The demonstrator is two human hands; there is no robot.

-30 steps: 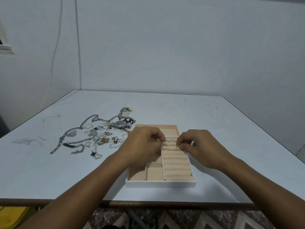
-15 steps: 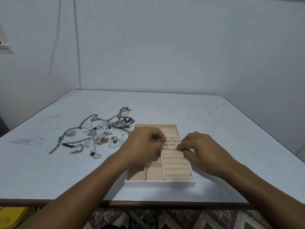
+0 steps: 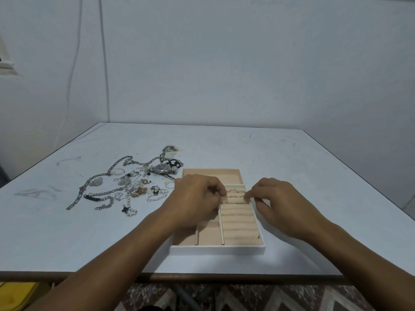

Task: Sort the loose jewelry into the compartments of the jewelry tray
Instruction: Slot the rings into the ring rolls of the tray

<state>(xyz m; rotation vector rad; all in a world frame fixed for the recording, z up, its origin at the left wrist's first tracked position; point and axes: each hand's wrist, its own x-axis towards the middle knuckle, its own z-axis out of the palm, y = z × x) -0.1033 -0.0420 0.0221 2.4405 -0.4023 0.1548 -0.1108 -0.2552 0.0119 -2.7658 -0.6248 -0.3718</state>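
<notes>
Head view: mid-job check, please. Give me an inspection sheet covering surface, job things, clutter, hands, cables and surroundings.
Surface: white table, scuffed at its left.
Job's things: tray near the front edge; a few rings sit in its far ring rolls; its other compartments in view hold nothing; loose jewelry, with a watch, lies on the table left of the tray.
Clutter: nothing seen.
Hands: left hand pinches a ring over the rolls; right hand has fingers curled at the rolls' right end, hold unclear.
Cables: one cord hangs down the left wall.
Surroundings: plain walls; patterned floor; yellow object below the table.
</notes>
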